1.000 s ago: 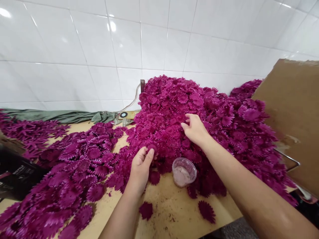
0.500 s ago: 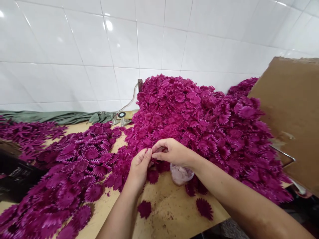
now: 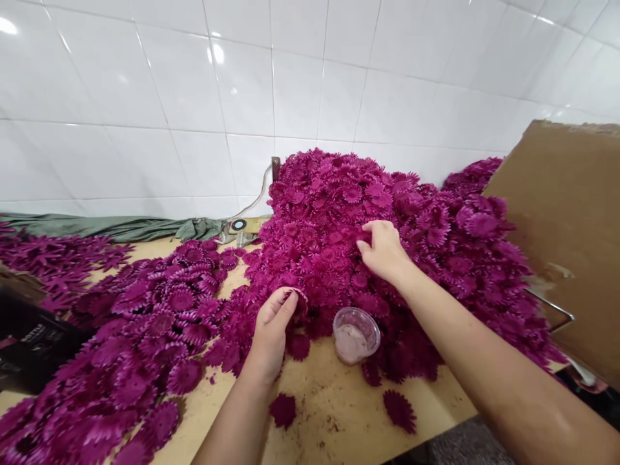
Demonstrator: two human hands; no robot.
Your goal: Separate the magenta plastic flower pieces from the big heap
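A tall heap of magenta fabric flower heads (image 3: 339, 213) rises against the tiled wall. My right hand (image 3: 382, 250) reaches up onto the heap, its fingers pinching at a flower head on the slope. My left hand (image 3: 271, 329) stays lower, at the heap's foot, closed round a small stack of flower heads (image 3: 296, 298). A small clear plastic cup (image 3: 357, 334) with pale paste inside stands on the table between my forearms.
A flatter spread of flower heads (image 3: 145, 336) covers the wooden table (image 3: 334, 420) to the left. Loose flower heads (image 3: 400, 409) lie near the front edge. A cardboard sheet (image 3: 566, 219) leans at right, a black box (image 3: 29, 342) sits at left, green cloth (image 3: 121, 226) lies along the wall.
My right hand, which met my left hand by the cup half a second ago, has gone back up onto the heap. My left hand has stayed in place with its stack.
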